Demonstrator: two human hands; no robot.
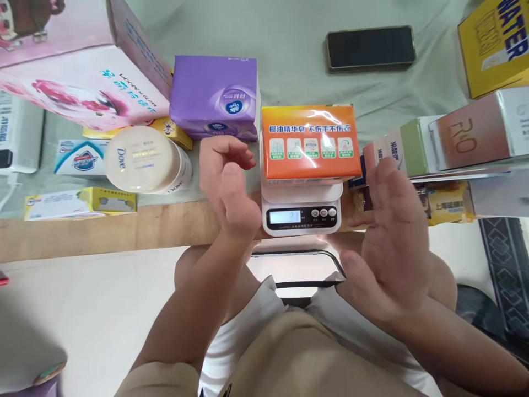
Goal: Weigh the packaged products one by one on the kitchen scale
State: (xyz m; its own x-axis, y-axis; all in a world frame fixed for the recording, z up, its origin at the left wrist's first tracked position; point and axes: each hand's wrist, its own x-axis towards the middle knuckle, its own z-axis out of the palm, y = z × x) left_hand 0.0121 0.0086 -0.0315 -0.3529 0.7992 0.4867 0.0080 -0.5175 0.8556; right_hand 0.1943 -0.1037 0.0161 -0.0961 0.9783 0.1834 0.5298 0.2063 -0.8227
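Note:
An orange soap pack (pixel 309 140) lies on a small white digital scale (pixel 302 214) at the table's front edge, its display lit. My left hand (pixel 229 179) hovers just left of the scale, fingers loosely curled, holding nothing. To the right of the scale my right hand (pixel 390 242) is raised with its palm open and fingers spread, also holding nothing. Neither hand touches the pack or the scale.
A purple tissue pack (pixel 215 96) and a white Dove jar (pixel 144 160) sit to the left, with pink boxes (pixel 82 82) behind. A black phone (pixel 370 48) lies at the back. Stacked boxes (pixel 467 138) and a yellow box (pixel 496 44) crowd the right.

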